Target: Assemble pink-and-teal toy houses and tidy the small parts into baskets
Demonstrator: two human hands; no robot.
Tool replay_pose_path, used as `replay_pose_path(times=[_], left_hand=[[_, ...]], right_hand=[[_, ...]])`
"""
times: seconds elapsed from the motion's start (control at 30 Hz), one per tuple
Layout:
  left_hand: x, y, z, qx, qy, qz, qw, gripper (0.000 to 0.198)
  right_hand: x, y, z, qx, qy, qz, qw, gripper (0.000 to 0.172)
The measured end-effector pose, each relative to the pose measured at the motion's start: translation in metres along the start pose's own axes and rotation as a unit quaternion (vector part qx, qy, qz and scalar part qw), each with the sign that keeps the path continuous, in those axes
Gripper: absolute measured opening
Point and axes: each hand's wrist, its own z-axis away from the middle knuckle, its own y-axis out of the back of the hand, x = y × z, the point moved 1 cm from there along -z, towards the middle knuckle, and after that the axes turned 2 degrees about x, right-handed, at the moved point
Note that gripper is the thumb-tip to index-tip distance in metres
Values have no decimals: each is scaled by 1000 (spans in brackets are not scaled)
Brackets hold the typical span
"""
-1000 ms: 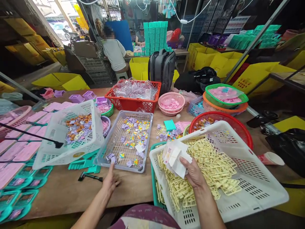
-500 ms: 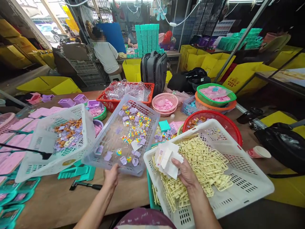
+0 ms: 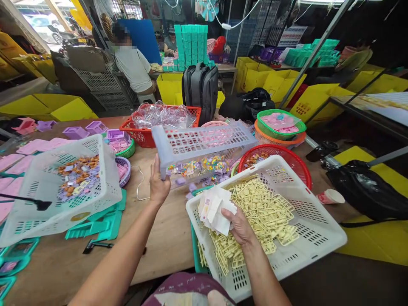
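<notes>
My left hand (image 3: 159,185) grips the near left end of a translucent plastic basket (image 3: 162,148). The basket is tipped steeply on its side, its perforated bottom facing up toward me. Small purple pieces and multicoloured bits (image 3: 207,165) show beneath and inside its lower side; some purple ones lie loose below. In my right hand (image 3: 240,225) are several white paper slips (image 3: 216,210), pinched under the thumb. That hand is over a white basket (image 3: 321,229) full of pale yellow plastic frames (image 3: 264,208), which rests tilted on a green container (image 3: 198,250).
At left stands another white basket (image 3: 73,216) with brown and purple pieces, beside green plastic parts (image 3: 102,225) and a black-handled tool (image 3: 98,245). A red basket (image 3: 140,136), a round red basket (image 3: 302,170) and a paper cup (image 3: 331,197) surround the work area. A person (image 3: 132,63) sits beyond.
My left hand has raised and tipped the translucent basket over to the right, and its loose pieces have slid to the lower side. My right hand still holds the paper slips.
</notes>
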Motion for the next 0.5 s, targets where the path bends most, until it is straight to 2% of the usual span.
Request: replay_pose_path(times=[0.1,0.23,0.5], left_hand=[[24,0,-29,40,-62,42,996,70],[46,7,-51,72,-171,80,979,69],[41,45,-40,116,-290,26,949,64]], right_hand=[[-2,-1,1,1,-1,0,1000,54],[-3,-2,2,0,-9,-3,1000,55],[0,-5,-1,-13,-12,-6,1000,57]])
